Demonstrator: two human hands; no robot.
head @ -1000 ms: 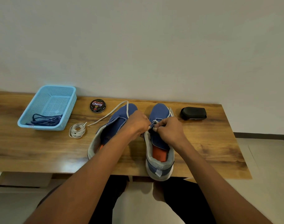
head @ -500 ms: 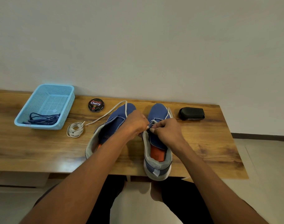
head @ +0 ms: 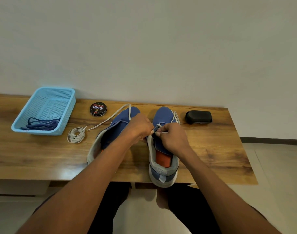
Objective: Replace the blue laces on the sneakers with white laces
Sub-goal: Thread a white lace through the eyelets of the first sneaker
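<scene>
- Right sneaker (head: 163,159): on table (head: 212,149), heel at near edge.
- Left hand (head: 137,127) and right hand (head: 174,137): fingers curled, pinching white lace (head: 158,126) at its eyelets.
- Left sneaker (head: 114,130): just beside; loose lace trails left.
- Blue laces (head: 41,124): in basket (head: 42,97), far left.
- Spare coiled lace (head: 76,135): near basket.

Home room, wooden table (head: 212,149) against plain wall, shoe polish tin (head: 98,109), tiled floor
</scene>
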